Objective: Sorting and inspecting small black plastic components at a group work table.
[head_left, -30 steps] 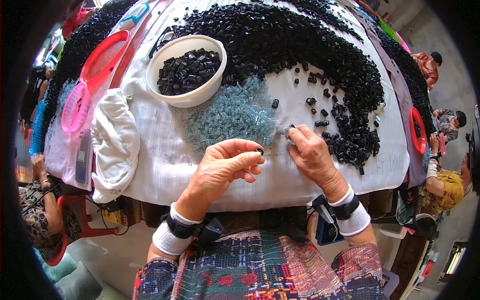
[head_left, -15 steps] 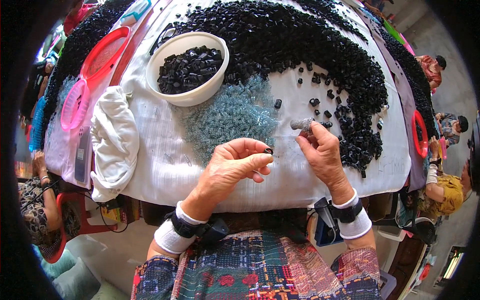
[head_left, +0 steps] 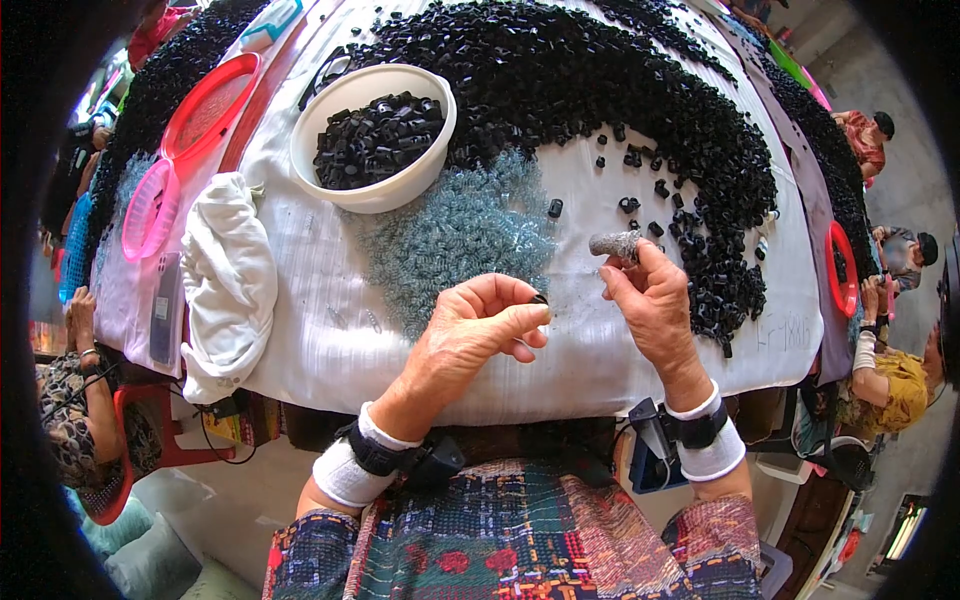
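Head view: your left hand (head_left: 460, 335) is closed in a pinch, thumb against index finger, on a small black piece (head_left: 540, 299). That piece sits right at the fingertips, its dark edge peeking out beyond them, and it is lifted above the white cloth cover (head_left: 450, 392). Your other fingers curl loosely beneath. Your right hand (head_left: 655, 300) is raised just across from it, with a rough grey sleeve-like piece (head_left: 612, 244) at its fingertips, pointing toward your left side; you cannot tell from this angle whether a finger fills it or the grip holds it. The two hands are apart.

Just beyond your left fingertips spreads a pile of bluish coils (head_left: 455, 240), with a loose black part (head_left: 555, 208) beside its right edge. A white bowl (head_left: 400, 196) stands behind and to the left, holding black parts (head_left: 378, 140). The large black heap (head_left: 600, 70) arcs from behind the bowl round to your right. Farther left lies a crumpled white cloth (head_left: 228, 290).
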Available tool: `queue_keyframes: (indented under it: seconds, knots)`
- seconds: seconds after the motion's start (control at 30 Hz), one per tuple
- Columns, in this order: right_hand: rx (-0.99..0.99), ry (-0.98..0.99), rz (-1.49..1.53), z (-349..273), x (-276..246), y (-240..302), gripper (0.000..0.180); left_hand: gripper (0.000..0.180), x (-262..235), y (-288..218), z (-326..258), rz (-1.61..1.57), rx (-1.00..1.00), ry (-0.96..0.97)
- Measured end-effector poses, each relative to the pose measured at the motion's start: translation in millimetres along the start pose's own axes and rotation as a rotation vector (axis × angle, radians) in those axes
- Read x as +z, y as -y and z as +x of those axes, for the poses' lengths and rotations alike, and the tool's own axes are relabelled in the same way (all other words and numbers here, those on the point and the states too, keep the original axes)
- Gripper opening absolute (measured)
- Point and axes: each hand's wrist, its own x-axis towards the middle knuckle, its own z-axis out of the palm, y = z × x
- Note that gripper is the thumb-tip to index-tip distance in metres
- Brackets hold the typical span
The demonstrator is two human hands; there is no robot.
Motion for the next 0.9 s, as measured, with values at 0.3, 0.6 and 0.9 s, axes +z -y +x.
queue_keyframes:
  seconds: [0.3,0.6,0.9]
  knots:
    - [0.107,0.145,0.257,-8,3,33,0.013,0.029,11,-3,5,-0.036,-0.001,0.016]
    - [0.085,0.233,0.326,-8,9,40,0.017,0.018,15,5,13,0.215,0.147,-0.004]
    - [0.074,0.238,0.458,-3,10,32,0.021,0.015,21,10,21,0.219,0.147,-0.098]
